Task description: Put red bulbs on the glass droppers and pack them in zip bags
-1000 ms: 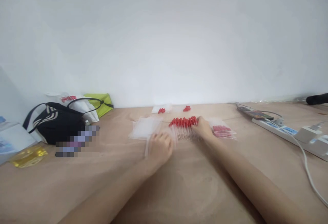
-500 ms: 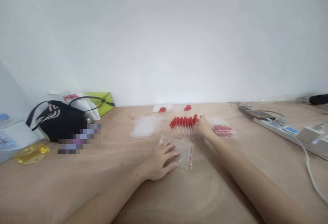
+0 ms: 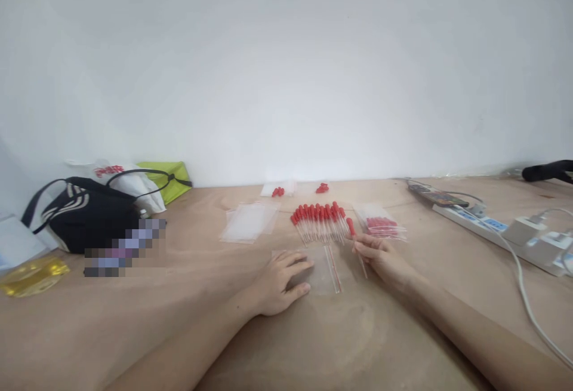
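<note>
My left hand [image 3: 284, 280] lies flat with its fingers spread on a clear zip bag [image 3: 320, 271], whose red-lined closure faces right. Between the fingertips of my right hand [image 3: 376, 254] is a dropper [image 3: 351, 227] with a red rubber bulb and a thin clear tube, tilted, bulb end up and away from me. Just beyond the bag, a row of similar red-bulbed droppers [image 3: 319, 218] lies fanned side by side. Right of that row rests a clear bag with red-bulbed droppers [image 3: 381, 227] inside. A stack of flat clear bags [image 3: 246, 222] sits to the left of the row.
Two small clusters of red bulbs [image 3: 278, 191] lie near the wall. On the right are a power strip [image 3: 486, 227] with plugs and a white cable, and a phone [image 3: 441, 195]. A black bag [image 3: 92, 215] and a yellow transparent object [image 3: 36, 276] stand on the left.
My right hand has drawn back from the right end of the row toward me, with one dropper in its fingers. My left hand stays on the bag. The view has shifted slightly.
</note>
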`<state>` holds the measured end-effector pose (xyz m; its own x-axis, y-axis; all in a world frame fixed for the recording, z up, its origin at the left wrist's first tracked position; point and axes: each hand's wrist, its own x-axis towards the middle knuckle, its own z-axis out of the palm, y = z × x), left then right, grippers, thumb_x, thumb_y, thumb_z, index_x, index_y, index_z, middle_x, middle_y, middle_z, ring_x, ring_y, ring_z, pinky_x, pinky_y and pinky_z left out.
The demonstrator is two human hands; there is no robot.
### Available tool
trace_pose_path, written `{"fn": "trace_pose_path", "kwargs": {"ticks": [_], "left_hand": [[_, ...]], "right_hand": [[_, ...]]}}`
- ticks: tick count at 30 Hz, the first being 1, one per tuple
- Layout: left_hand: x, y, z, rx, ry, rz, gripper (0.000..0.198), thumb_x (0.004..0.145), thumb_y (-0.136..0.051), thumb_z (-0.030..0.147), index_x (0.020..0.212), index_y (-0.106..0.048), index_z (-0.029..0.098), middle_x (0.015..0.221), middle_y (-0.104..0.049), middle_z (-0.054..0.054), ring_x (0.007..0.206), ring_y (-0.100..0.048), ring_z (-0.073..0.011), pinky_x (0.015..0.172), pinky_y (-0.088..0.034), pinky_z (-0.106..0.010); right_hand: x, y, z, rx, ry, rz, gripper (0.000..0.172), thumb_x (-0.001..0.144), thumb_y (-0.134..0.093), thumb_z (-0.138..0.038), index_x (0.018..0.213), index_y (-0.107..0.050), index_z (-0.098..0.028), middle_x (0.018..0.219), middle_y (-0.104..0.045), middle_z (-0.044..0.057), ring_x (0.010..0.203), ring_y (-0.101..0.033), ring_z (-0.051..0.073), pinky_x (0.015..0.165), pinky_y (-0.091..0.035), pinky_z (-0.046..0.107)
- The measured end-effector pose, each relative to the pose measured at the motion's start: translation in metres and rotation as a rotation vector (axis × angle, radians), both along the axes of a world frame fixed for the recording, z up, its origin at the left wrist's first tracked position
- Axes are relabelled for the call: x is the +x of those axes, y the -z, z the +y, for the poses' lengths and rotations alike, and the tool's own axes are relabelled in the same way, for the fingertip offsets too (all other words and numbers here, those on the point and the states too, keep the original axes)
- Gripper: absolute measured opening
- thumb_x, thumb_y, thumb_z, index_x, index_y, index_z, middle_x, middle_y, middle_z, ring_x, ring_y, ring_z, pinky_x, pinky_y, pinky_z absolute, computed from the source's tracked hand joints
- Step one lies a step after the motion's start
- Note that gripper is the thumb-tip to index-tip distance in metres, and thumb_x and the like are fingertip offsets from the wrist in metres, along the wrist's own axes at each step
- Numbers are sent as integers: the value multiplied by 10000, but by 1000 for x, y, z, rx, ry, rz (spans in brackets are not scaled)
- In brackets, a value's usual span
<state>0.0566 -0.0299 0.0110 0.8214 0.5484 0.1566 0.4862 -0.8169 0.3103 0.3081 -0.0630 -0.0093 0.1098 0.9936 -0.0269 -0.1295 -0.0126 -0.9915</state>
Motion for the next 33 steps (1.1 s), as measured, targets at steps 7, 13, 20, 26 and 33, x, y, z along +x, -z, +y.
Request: {"fn": "trace_pose_path", "kwargs": {"ticks": [7, 13, 20, 26, 33], "left_hand": [[0, 6, 1, -12, 1, -26, 377, 831, -443, 388, 1182, -490, 257, 1275, -442, -59, 1174, -378, -234, 984, -278, -416], [0, 5, 1, -8, 0, -29, 370, 832, -446, 381, 1175, -499, 252, 1265, -453, -64, 1166, -387, -242, 972, -293, -425], [1, 4, 0, 6, -3, 0, 378, 832, -445, 374, 1178, -498, 232, 1268, -447, -70, 1171, -379, -237, 973, -297, -414], [2, 4, 0, 13, -3, -9, 371, 829, -450, 373, 1170, -504, 237, 1260, -455, -67, 1162, -389, -236, 968, -304, -413], [1, 5, 1, 3, 4, -12, 374, 830, -451, 367, 1174, -501, 228, 1257, -456, -80, 1159, -394, -239, 966, -303, -420]], "right_hand": [[-9, 2, 3, 142, 132, -16, 411, 614, -643, -428, 847, -387, -207, 645, -544, -38, 542, -513, 99, 525, -409, 233], [-16, 9, 3, 180, 154, -111, 507, 614, -643, -429, 836, -230, -237, 604, -554, -73, 524, -558, 117, 513, -452, 253], [-20, 7, 2, 156, 125, -147, 522, 627, -608, -493, 895, -251, -222, 658, -623, -10, 521, -583, 139, 487, -463, 266], [-21, 2, -1, 127, 119, -90, 528, 608, -625, -474, 915, -278, -221, 659, -632, -9, 515, -582, 137, 497, -468, 273], [-23, -3, -2, 92, 98, 77, 404, 683, -544, -509, 809, -280, -231, 606, -622, -32, 465, -557, 116, 458, -432, 241]]}}
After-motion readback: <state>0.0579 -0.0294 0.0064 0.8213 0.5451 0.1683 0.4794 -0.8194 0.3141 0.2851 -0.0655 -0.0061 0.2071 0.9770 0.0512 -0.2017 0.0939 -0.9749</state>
